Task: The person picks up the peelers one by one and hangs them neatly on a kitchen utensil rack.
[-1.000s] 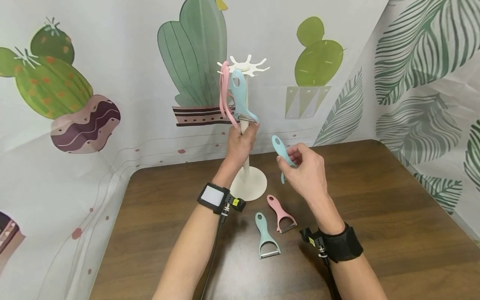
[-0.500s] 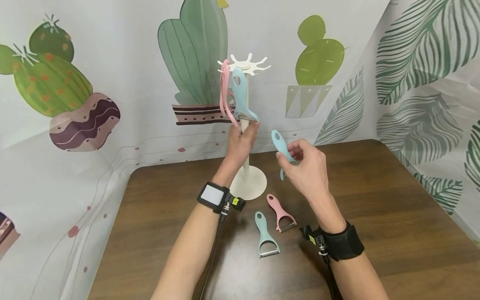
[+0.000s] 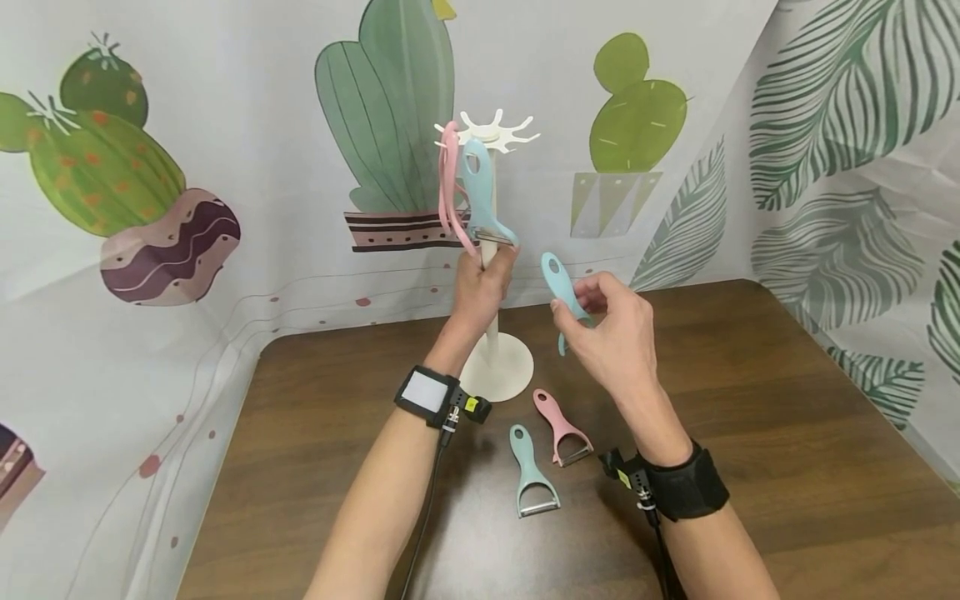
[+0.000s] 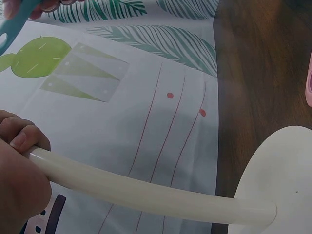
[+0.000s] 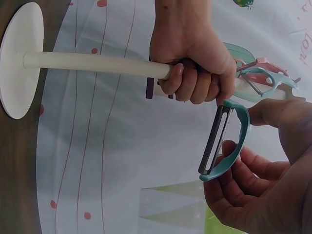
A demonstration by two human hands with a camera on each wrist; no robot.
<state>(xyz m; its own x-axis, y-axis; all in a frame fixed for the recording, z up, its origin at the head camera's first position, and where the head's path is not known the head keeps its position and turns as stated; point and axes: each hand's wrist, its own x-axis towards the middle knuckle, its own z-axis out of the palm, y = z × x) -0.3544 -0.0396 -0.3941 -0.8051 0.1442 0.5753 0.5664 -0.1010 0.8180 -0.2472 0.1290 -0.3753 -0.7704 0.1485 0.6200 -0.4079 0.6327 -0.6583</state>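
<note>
My left hand (image 3: 483,287) grips the white post of a stand (image 3: 498,367) with a round base and a spoked top. From its left spokes hang pink peelers (image 3: 447,179) and a light blue peeler (image 3: 480,192), just above that hand. To the right of the post, my right hand (image 3: 611,333) pinches another blue peeler (image 3: 561,283) in the air, its holed handle end pointing up. The right wrist view shows that peeler's metal blade (image 5: 217,141) at the lower end, among my fingers. The left wrist view shows curled fingers around the post (image 4: 136,190).
A pink peeler (image 3: 558,425) and a green peeler (image 3: 534,471) lie on the brown wooden table (image 3: 315,458), in front of the stand's base. Behind the table hangs a white cloth (image 3: 525,50) printed with cacti and leaves. A thin cable runs along each forearm.
My right hand has risen slightly with the blue peeler, staying right of the post. The left hand keeps its grip, and the peelers on the table have not moved.
</note>
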